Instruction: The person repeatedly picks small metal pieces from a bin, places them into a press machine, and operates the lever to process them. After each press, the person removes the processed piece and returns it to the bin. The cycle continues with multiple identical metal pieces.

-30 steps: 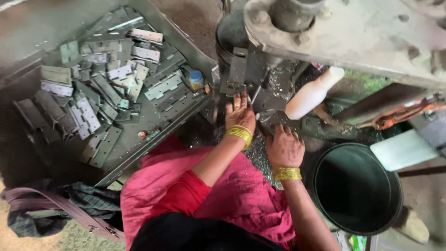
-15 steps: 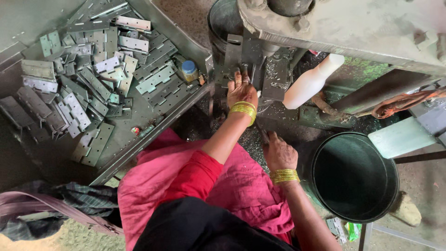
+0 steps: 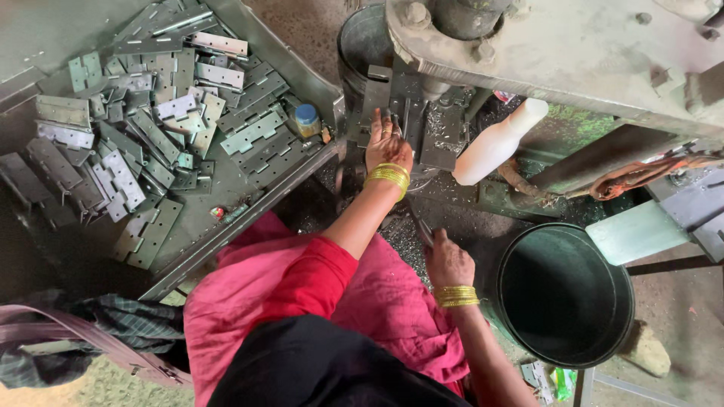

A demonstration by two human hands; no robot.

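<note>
The biggest thing we see is the grey press machine [image 3: 573, 53], whose slab overhangs the whole upper right and roofs the work spot, so room above the hands is tight. Next in size is the metal tray [image 3: 298, 71] on the left, tilted, its raised rim running down toward the red lap; it is heaped with flat grey hinge plates [image 3: 151, 128], many overlapping, and a small jar with a blue lid [image 3: 306, 120] sits near its right rim. The dark round bucket [image 3: 562, 294] stands at lower right, just beside the right forearm; we can make out nothing inside it. A second dark container [image 3: 362, 38] stands behind the tray corner, its contents hidden.

Between tray edge and bucket lies a narrow strip of floor strewn with metal shavings, the only free lane for the arms.

A white plastic bottle [image 3: 494, 143] leans under the slab, near the tooling.

Our left hand [image 3: 387, 139] reaches up to the dark tooling block [image 3: 411, 113] under the press, fingers spread against it; whether it pinches a piece there we cannot tell. Our right hand [image 3: 449, 260] is lower, clenched around a thin dark rod [image 3: 419, 223] that slants up toward the tooling.
</note>
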